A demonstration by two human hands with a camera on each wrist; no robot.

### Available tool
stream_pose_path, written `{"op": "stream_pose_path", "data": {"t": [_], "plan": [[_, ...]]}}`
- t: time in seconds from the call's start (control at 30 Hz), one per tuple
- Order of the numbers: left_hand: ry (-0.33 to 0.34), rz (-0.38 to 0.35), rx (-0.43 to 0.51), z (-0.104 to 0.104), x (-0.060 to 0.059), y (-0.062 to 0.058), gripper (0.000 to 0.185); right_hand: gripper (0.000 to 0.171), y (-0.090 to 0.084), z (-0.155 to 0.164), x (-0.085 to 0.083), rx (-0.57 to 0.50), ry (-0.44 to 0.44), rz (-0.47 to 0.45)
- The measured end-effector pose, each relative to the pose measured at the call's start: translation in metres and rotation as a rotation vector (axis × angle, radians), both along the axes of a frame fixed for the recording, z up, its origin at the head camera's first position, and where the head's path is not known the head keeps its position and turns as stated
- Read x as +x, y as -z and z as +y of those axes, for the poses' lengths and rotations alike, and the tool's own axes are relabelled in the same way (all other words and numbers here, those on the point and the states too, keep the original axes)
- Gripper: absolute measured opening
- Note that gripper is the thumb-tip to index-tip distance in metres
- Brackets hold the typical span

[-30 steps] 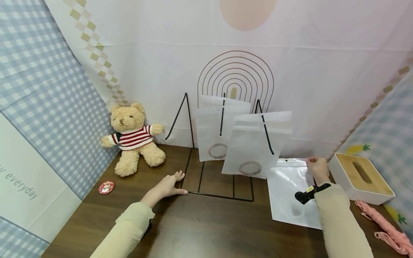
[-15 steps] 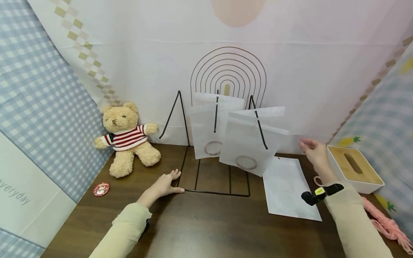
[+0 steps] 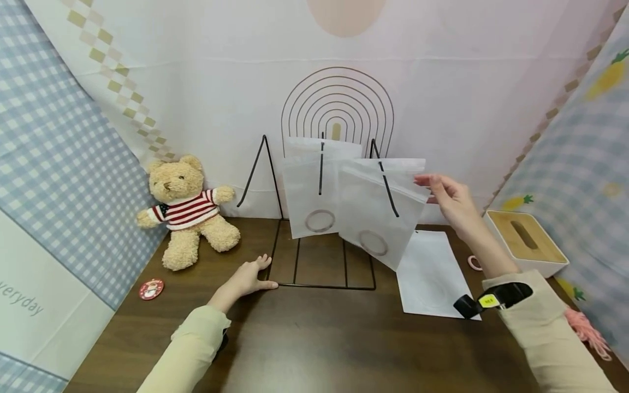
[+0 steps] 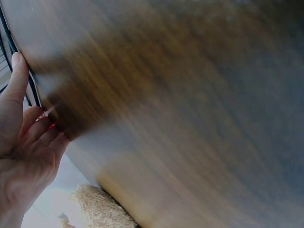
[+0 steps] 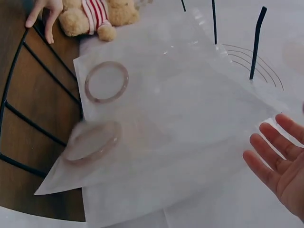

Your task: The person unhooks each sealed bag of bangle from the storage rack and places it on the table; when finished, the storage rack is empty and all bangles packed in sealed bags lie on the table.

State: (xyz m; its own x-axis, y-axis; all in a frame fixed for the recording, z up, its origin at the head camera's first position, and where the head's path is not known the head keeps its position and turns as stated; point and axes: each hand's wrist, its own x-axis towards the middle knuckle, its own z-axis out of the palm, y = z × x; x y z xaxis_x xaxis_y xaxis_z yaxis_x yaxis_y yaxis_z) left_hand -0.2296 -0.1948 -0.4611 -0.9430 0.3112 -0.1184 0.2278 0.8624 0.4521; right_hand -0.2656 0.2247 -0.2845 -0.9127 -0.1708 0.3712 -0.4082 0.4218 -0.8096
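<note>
A black wire rack [image 3: 324,286] stands on the table against the backdrop. Clear zip bags hang from its arms: a rear bag [image 3: 304,185] in the middle and a nearer bag [image 3: 361,210] at right. Each holds a ring resembling a bangle, such as the upper ring [image 5: 87,85] in the right wrist view. With fingers extended, my right hand [image 3: 449,199] touches the nearer bag's right edge, and that bag hangs twisted. My left hand [image 3: 245,278] rests at the rack's front left corner, its thumb straight on the bar. Its fingers lie beside the left bar.
Right of the rack, a white bag [image 3: 429,267] lies flat on the table. A tissue box [image 3: 528,237] stands behind my right wrist, near a small pink ring [image 3: 470,263] and pink cord [image 3: 587,330]. A teddy bear [image 3: 196,213] and a round red badge [image 3: 150,289] are at left.
My right hand has left the flat bag and moved up and left to the nearer hanging bag, which has turned. The left hand has stayed at the rack's corner.
</note>
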Motion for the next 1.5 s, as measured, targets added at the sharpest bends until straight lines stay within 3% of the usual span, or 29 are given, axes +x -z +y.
{"op": "stream_pose_path", "data": {"t": [0.1, 0.27, 0.5, 0.63, 0.97, 1.3, 1.5], "plan": [[-0.004, -0.006, 0.003, 0.0, -0.001, 0.0, 0.078, 0.051, 0.0, -0.001, 0.0, -0.004, -0.028, 0.003], [-0.004, -0.013, 0.003, 0.0, 0.0, 0.0, 0.078, 0.039, 0.002, 0.0, 0.005, 0.012, -0.037, -0.01], [0.003, -0.018, 0.003, 0.0, 0.0, -0.002, 0.078, 0.025, 0.001, -0.002, 0.011, -0.119, -0.012, 0.032], [0.004, -0.023, 0.009, 0.0, 0.0, -0.003, 0.078, 0.021, 0.003, 0.0, 0.01, -0.136, 0.002, 0.065], [0.004, -0.022, 0.013, 0.0, 0.001, -0.003, 0.078, 0.017, -0.003, 0.008, 0.023, -0.018, -0.042, 0.119], [0.008, -0.018, 0.003, 0.0, 0.005, -0.001, 0.078, 0.016, -0.006, 0.024, 0.053, 0.108, -0.09, 0.117], [0.018, -0.015, 0.002, 0.0, 0.002, -0.003, 0.079, 0.014, -0.013, 0.033, 0.069, 0.1, -0.158, 0.151]]}}
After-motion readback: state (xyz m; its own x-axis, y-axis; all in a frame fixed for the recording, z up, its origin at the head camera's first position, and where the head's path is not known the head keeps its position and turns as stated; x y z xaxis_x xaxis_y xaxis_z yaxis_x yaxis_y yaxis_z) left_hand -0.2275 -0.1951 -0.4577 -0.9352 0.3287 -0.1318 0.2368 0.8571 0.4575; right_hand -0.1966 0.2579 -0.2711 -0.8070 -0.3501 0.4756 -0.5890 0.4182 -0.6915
